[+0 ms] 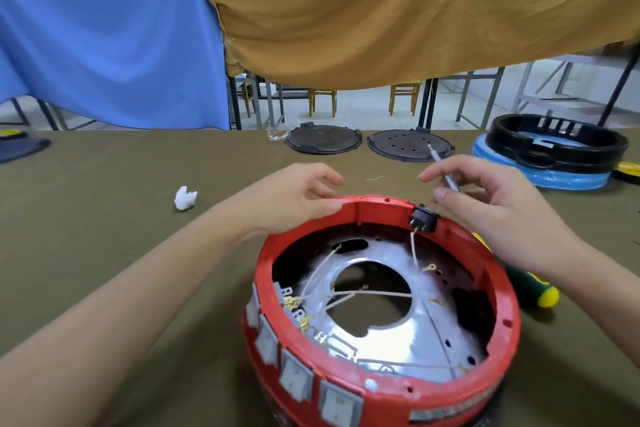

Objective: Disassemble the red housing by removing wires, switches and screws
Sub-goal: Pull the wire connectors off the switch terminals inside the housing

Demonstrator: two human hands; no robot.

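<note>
My two bare forearms, no sleeves reaching into view, left hand point(294, 196) and right hand point(491, 204) ungloved, no rings, watch or bands that I can see, short plain fingernails

No text, brand or number can be read anywhere. The grey rocker switches point(298, 374) on the red housing point(491, 388) — well below the fingers point(437, 174) — carry faint marks, too blurred to make out.

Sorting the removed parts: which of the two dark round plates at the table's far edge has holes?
The right plate, nearest the black ring; the left plate shows none.
</note>
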